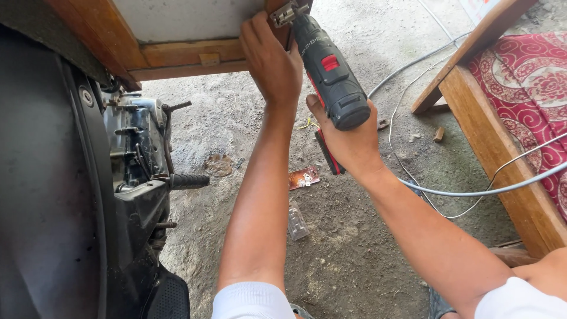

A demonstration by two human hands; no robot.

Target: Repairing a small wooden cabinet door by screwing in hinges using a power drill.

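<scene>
A black and red cordless drill-driver with a stubby moulded-plastic body (pixel 329 74) is gripped in the right hand (pixel 348 139), fingers wrapped fully closed around the handle, the battery foot showing below the palm. Its nose is pressed up against a small silver metal hinge (pixel 285 13) at the upper edge of a brown wooden frame with a pale grey panel insert (pixel 177 53). The left hand (pixel 270 59) is laid against the frame's corner just beside the hinge, fingers curled over the wood; whether the hinge itself is pinched cannot be told. The drill is judged compact but dense, weighted toward the battery, rigid, with a rubbery grip unlikely to slip; it is best held by the handle, as here. The hinge is judged light, stiff and thin, easily shifted until fastened. The frame's wood looks planed and varnished, hard-edged. Below lies rough grey concrete floor (pixel 354 248), on which 1 small reddish card of hardware (pixel 304 177) and 1 clear plastic packet (pixel 297 223) rest. A grey cable (pixel 472 192) crosses to the right, over a wooden bench with red patterned cushion (pixel 525 88). A black motorcycle (pixel 142 177) stands at the left.
</scene>
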